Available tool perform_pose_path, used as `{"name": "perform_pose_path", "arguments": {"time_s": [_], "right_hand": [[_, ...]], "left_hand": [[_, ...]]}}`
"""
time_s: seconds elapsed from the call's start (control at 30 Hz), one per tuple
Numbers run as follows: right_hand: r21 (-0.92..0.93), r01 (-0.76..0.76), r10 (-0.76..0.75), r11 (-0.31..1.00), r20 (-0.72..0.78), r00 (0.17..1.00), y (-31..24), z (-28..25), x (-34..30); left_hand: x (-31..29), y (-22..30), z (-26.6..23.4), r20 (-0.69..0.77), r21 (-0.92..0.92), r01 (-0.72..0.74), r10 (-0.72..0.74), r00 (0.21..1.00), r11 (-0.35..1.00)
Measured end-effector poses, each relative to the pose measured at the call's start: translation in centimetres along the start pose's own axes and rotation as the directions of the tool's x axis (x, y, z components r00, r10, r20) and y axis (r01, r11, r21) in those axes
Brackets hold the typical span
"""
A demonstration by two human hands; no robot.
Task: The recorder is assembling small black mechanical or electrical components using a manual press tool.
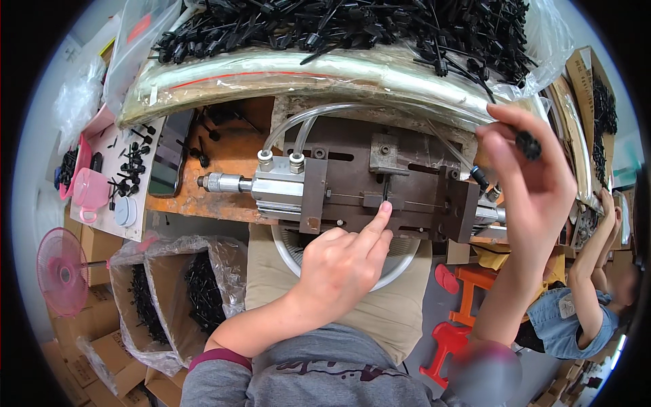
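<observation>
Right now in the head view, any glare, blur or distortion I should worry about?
Head view: strong fisheye bending, black corners; glare streaks on the clear plastic bag; a smeared blurred patch low right near the right forearm; left hand on the metal press and right hand holding a black part are sharp.

I sit at a workbench [224,159] with an orange, worn top. At its far side is a big clear plastic bag [325,71] full of small black parts. On my left there is a white board [125,224] with a pink cup [88,193] and a dark phone [169,152] beside it. Below, on the floor, stands a pink fan [61,271], next to cardboard boxes [81,346] lined with plastic bags. On my right I see orange and red plastic stools [461,305], and another person [576,305] in blue denim sits there. The light is bright and even.
</observation>
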State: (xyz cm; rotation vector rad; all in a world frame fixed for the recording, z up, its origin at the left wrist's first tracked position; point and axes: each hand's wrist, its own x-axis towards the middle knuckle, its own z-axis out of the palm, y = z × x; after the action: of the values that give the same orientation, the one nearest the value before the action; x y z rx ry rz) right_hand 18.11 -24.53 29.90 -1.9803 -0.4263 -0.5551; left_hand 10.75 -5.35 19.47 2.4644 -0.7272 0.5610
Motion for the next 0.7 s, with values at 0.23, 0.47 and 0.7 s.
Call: {"name": "perform_pose_path", "arguments": {"time_s": [0.23,0.47,0.7], "right_hand": [[0.237,0.028,-0.044,0.971,0.063,0.997,-0.3,0.1,-4.8],[-0.181,0.122,-0.082,0.976,0.213,0.974,0.2,1.3,-9.8],[-0.361,0.288,-0.148,0.887,0.368,0.918,1.4,4.2,-11.9]], "left_hand": [[0.2,0.2,-0.8,0.064,0.019,0.003,-0.004,0.998,1.000],[4.7,-1.9,-7.4,-0.201,-0.103,-0.062,0.040,0.979,0.993],[15.9,-8.4,-9.8,-0.335,0.262,-0.138,0.225,0.915,0.955]]}}
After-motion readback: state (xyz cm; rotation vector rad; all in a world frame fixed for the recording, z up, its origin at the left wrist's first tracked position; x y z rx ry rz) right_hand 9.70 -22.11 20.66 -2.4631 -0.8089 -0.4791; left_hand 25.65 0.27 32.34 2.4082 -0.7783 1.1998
